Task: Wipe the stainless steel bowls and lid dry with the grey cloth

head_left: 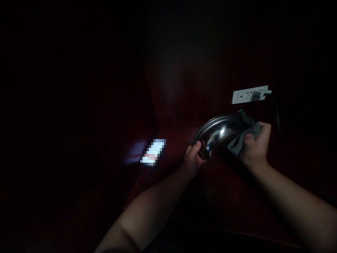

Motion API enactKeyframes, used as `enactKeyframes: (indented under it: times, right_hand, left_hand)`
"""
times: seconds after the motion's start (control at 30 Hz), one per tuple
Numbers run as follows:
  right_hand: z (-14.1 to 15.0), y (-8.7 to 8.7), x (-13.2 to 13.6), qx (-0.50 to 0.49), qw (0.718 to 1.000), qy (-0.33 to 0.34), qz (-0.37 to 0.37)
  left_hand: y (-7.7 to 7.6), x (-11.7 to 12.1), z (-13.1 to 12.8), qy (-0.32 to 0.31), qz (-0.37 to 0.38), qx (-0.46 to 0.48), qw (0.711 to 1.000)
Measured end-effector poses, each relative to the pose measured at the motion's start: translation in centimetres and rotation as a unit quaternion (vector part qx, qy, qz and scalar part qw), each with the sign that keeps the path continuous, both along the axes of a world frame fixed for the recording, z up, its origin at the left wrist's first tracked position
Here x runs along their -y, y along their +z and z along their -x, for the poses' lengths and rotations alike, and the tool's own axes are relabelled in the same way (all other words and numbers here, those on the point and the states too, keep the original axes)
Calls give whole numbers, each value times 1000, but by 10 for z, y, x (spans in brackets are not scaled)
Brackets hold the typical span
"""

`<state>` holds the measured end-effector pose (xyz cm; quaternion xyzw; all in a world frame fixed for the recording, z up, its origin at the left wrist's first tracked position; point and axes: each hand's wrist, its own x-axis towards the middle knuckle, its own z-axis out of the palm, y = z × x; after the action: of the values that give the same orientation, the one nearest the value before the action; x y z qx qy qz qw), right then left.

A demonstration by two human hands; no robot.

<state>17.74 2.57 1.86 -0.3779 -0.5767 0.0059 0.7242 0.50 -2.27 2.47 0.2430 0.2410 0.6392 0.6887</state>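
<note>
Dim red table (171, 163) | left hand (192, 158) clamped on steel bowl (220, 130), right hand (254, 147) gripping cloth (238, 143) against it | best: steady rim, flat cloth

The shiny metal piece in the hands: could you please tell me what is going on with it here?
A person grips the shiny metal piece, rounded like a bowl or lid, by its edge with the left hand. The right hand holds a patterned cloth against its other side. The room is very dark; a bright, blurred-out screen is to the left, and a white socket panel is beyond.
</note>
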Motion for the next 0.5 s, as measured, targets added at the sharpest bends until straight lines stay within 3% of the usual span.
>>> enactKeyframes:
  times: [0.37, 0.5]
  right_hand:
    - [0, 6, 4, 34, 999, -25, 6]
    - [-4, 11, 6, 70, 997, -34, -4]
  left_hand:
    - [-5, -8, 9, -63, -56, -101, 991]
    - [-7, -13, 14, -40, -107, -142, 983]
